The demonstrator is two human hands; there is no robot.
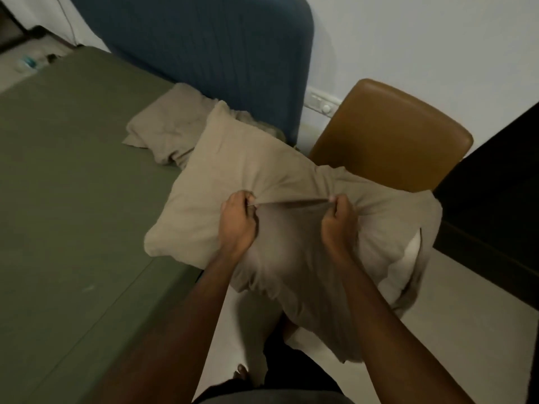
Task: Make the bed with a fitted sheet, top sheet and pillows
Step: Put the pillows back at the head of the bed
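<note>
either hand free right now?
No, the left hand and the right hand both pinch the beige pillowcase stretched between them.

bedroom: bed (73, 170), headboard (204, 39), pillows (221, 170)

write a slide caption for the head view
Left hand and right hand pinch the beige pillowcase at the bed edge; second pillow by the headboard.

Padded blue headboard (204, 48) beyond the left grip (237, 223), against a pale wall (408, 39); tan upholstered chair (393, 135) beyond and right of the right grip (338, 223); dark cabinet (501, 170) further right; light floor (466, 301) beneath the grips and chair. Dim, even lighting.
</note>
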